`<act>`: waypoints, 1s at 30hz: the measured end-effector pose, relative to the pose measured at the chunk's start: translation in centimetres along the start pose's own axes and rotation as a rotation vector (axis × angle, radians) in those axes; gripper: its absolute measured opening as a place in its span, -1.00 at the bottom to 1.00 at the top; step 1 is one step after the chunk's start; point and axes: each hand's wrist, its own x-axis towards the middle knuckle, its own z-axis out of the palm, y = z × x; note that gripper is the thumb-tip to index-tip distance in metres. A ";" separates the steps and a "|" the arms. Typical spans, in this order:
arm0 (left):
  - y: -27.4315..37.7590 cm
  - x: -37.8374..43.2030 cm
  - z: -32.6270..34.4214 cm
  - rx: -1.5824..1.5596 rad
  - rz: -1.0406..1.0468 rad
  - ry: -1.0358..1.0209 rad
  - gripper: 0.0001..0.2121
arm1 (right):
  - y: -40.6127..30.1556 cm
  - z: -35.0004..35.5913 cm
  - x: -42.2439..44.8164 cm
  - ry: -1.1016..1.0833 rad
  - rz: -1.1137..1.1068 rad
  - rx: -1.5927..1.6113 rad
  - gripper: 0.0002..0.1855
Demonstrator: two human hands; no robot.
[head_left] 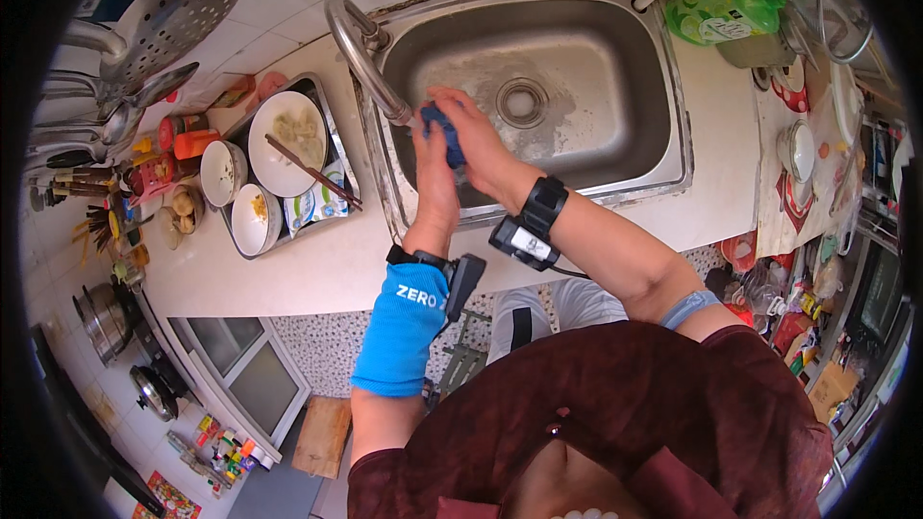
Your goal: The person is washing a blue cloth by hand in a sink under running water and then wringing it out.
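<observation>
Both my hands meet over the left side of a stainless steel sink (577, 72), just by the spout of a curved metal faucet (364, 65). Between them is a crumpled blue cloth (443, 131). My left hand (433, 176) presses it from the near left, fingers pointing up toward the spout. From the right, my right hand (482, 140) curls its fingers over the top of the cloth. Part of the cloth is hidden by the fingers. Whether water runs from the spout is hard to make out.
Left of the sink, a metal tray (353, 171) carries a plate (263, 151) with food remains, two bowls and brown chopsticks (306, 167). Ladles and a perforated skimmer (184, 3) hang at upper left. A green plastic bottle (721, 11) stands right of the sink.
</observation>
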 end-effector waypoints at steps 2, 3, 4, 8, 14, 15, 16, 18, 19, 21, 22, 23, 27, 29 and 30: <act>0.3 1.0 -0.4 -0.055 -0.097 -0.029 -0.62 | 1.4 0.8 -0.2 0.101 -0.238 -0.425 -0.66; 0.7 1.5 -1.1 -0.113 -0.193 -0.048 -0.58 | 1.1 1.1 -0.6 0.102 -0.236 -0.426 -0.66; 0.9 1.7 -1.3 -0.172 -0.288 -0.067 -0.54 | 0.5 1.4 -0.9 0.133 -0.200 -0.536 -0.61; 0.5 1.7 -1.1 -0.169 -0.323 0.026 -0.62 | 0.4 0.9 -0.1 0.137 -0.137 -0.747 -0.54; 1.1 1.7 -1.1 -0.336 -0.458 0.162 -0.68 | -1.1 0.4 0.5 -0.033 -0.276 -0.961 -0.61; 1.5 1.5 -0.9 -0.335 -0.463 0.155 -0.68 | -1.7 -0.3 0.8 -0.135 -0.283 -1.028 -0.62; 2.4 1.0 -0.7 -0.364 -0.454 0.008 -0.68 | -2.2 -1.2 1.5 -0.255 -0.297 -0.875 -0.58; 3.3 0.7 -1.2 -0.308 -0.406 -0.208 -0.72 | -2.1 -2.0 1.2 -0.222 -0.115 -0.505 -0.51; 3.1 0.8 -2.0 -0.307 -0.405 -0.205 -0.72 | -2.3 -2.1 1.0 -0.189 0.066 -0.135 -0.41; 2.4 1.1 -3.2 -0.013 -0.260 -0.192 -0.71 | -2.9 -3.5 0.4 -0.329 0.093 -0.268 -0.25; 2.4 1.3 -3.4 -0.094 -0.254 -0.132 -0.73 | -3.0 -4.0 0.3 -0.408 -0.067 -0.570 -0.26; 2.3 1.4 -3.6 -0.094 -0.252 -0.132 -0.73 | -3.0 -4.4 0.1 -0.480 -0.233 -0.871 -0.27; 1.1 1.8 -3.5 -0.492 -0.401 0.053 -0.82 | -3.0 -4.2 1.1 -0.046 0.048 -0.457 -0.56; 0.5 1.7 -2.1 -0.483 -0.392 0.044 -0.81 | -0.9 -3.3 1.0 0.014 -0.222 -0.491 -0.74; -0.1 2.2 -2.6 -0.478 -0.422 0.078 -0.83 | -0.8 -1.6 -1.0 -0.033 -0.475 -0.729 -0.79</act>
